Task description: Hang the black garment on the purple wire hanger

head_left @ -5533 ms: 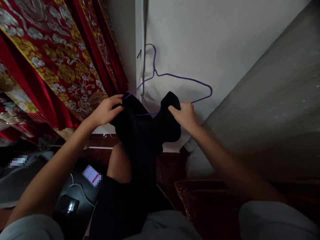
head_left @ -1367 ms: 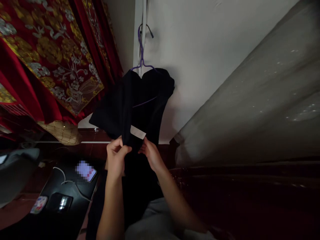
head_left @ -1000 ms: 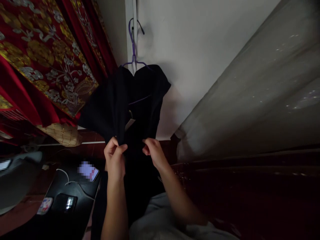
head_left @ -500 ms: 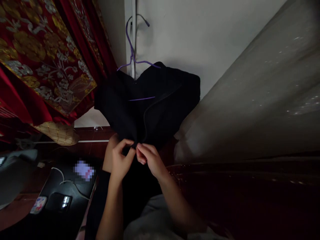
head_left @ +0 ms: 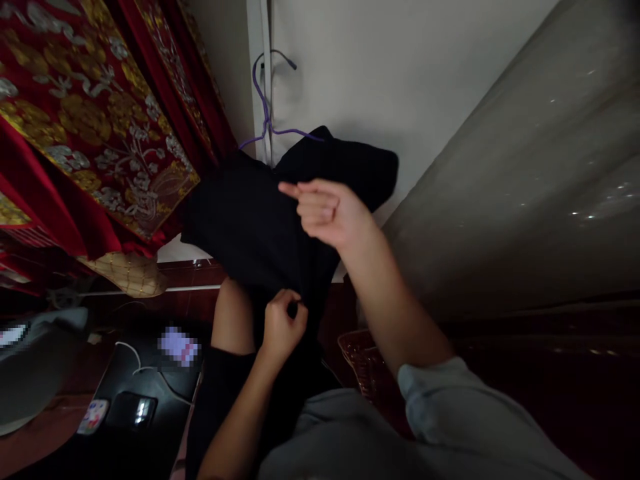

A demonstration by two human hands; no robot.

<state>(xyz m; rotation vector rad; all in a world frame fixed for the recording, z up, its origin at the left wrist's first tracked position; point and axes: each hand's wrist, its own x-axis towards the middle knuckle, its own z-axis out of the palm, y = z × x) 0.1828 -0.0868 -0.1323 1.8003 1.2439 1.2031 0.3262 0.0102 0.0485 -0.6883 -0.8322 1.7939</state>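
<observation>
A black zip jacket [head_left: 235, 213] hangs from a purple wire hanger [head_left: 267, 110], its front panels drawn together. Low on the front, my left hand [head_left: 285, 320] pinches the jacket's bottom edge between thumb and forefinger. Up near the collar is my right hand [head_left: 327, 210], fingers curled and thumb and forefinger pressed together at the front opening. It seems to grip the zipper pull, though the pull is too small and dark to make out. Both hands are in front of the jacket, the right well above the left.
Red curtains [head_left: 105, 113] with gold and silver patterns hang at the left. A pale, glittery drape [head_left: 500, 220] fills the right side. A wicker basket [head_left: 357, 360] stands low at the right. Phones and a white cable [head_left: 137, 363] lie on a dark surface at the lower left.
My right hand has risen from the bottom edge to near the collar, and the jacket's open front has closed over the hanger's bar. My left hand stays low, slightly further right.
</observation>
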